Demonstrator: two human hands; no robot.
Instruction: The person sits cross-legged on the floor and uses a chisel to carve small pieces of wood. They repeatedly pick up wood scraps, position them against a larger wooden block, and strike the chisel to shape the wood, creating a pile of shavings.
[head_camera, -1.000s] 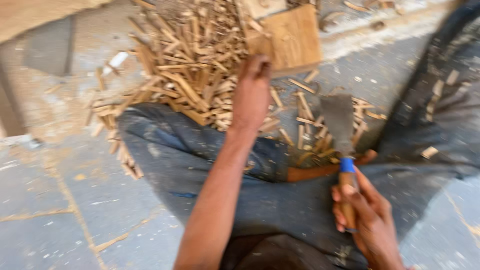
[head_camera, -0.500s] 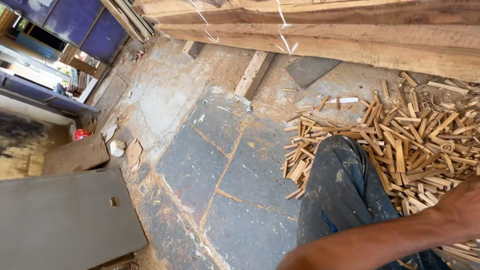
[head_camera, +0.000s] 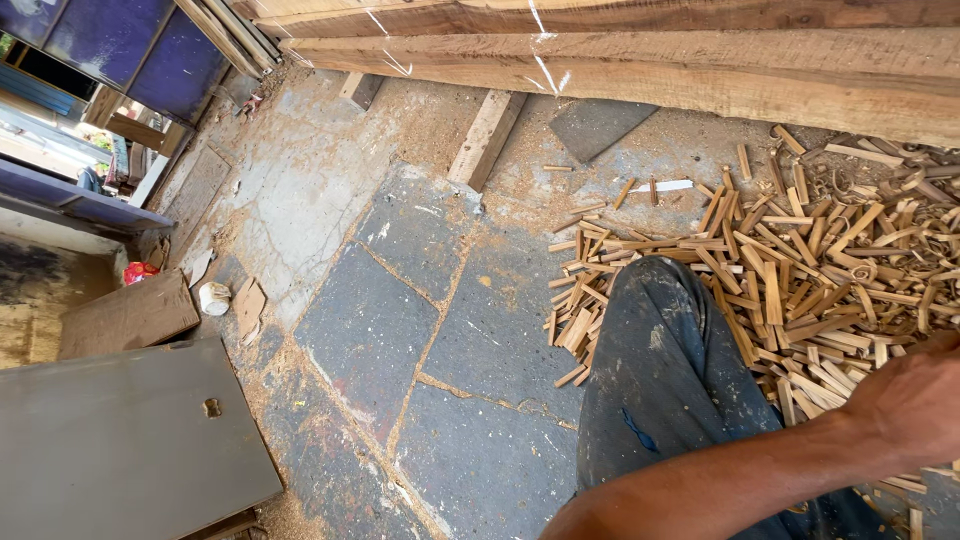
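My left forearm crosses the lower right corner, and the back of my left hand (head_camera: 915, 395) reaches the right edge above a pile of split wood sticks and shavings (head_camera: 800, 260). Its fingers are cut off by the frame, so I cannot tell what they hold. My knee in dark, dusty trousers (head_camera: 665, 370) rests on the floor beside the pile. My right hand is out of view.
Long timber beams (head_camera: 640, 50) lie along the top. A short wood block (head_camera: 487, 135) and a dark slab piece (head_camera: 600, 125) sit on the sawdust-covered stone floor (head_camera: 420, 330). A grey board (head_camera: 120, 440), cardboard (head_camera: 125, 315) and a small white cup (head_camera: 214, 298) lie at left.
The view has swung left, away from the pile and my lap. My right hand with the blue-handled tool has left the frame. My left arm stays stretched toward the sticks.
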